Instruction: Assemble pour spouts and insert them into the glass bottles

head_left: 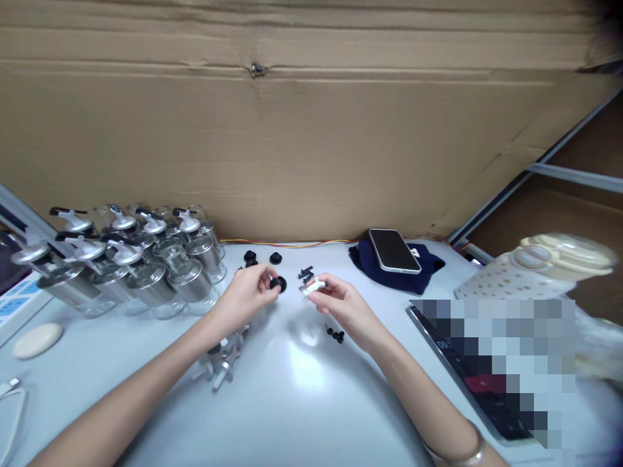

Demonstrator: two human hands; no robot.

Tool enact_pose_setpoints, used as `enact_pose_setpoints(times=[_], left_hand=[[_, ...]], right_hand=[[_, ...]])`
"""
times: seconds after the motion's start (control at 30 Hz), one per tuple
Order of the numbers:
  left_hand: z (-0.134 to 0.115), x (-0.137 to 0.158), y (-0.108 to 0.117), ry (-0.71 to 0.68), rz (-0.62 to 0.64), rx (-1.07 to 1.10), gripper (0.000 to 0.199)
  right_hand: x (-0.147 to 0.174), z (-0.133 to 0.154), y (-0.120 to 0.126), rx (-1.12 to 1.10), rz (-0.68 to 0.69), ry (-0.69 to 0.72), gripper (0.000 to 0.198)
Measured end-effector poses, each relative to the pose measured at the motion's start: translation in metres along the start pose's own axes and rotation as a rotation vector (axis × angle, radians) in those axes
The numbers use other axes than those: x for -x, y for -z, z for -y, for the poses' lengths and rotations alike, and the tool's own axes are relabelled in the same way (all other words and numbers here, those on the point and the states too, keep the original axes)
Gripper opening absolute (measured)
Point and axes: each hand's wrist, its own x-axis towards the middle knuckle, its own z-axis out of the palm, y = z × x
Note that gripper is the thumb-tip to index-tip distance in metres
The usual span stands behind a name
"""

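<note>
Just left of the table's middle, my left hand [250, 288] pinches a small round black cap [278, 283] between thumb and fingers. Across a short gap, my right hand [343, 305] grips a small silver-white pour spout [315, 287] with a black end. Black lever pieces [305, 272] lie behind it on the table. Tiny black parts [335, 335] sit below the right palm. More black caps [275, 258] rest beyond my left hand, partly hidden by it. Under the left wrist is a pile of silver spouts [224, 364].
Several glass-and-steel dispenser bottles [146, 285] crowd the left. A white oval object [37, 340] lies in front of them. At right are a phone [394, 250] on a dark blue cloth item [429, 264], a tablet-like device [467, 373] and a dotted bottle [516, 272]. Cardboard [311, 149] walls the back.
</note>
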Motion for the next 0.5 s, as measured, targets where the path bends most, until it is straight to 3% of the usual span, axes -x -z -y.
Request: enact_pose_setpoints(times=[0.1,0.2,0.3,0.5], left_hand=[[-0.009,0.035,-0.004,0.021,-0.020,0.308,0.014],[-0.011,0.052,-0.012,0.037,-0.040,0.581,0.015],[-0.012,0.049,-0.016,-0.009,-0.011,0.670,0.014],[-0.020,0.035,-0.013,-0.089,0.014,0.702,0.014]], right_hand=[[0.002,0.001,0.001,0.002,-0.041,-0.027,0.022],[0.004,0.000,0.000,0.006,0.007,-0.024,0.023],[0.004,-0.003,-0.001,-0.018,0.059,0.005,0.024],[0.002,-0.004,0.000,-0.045,0.038,0.055,0.025]])
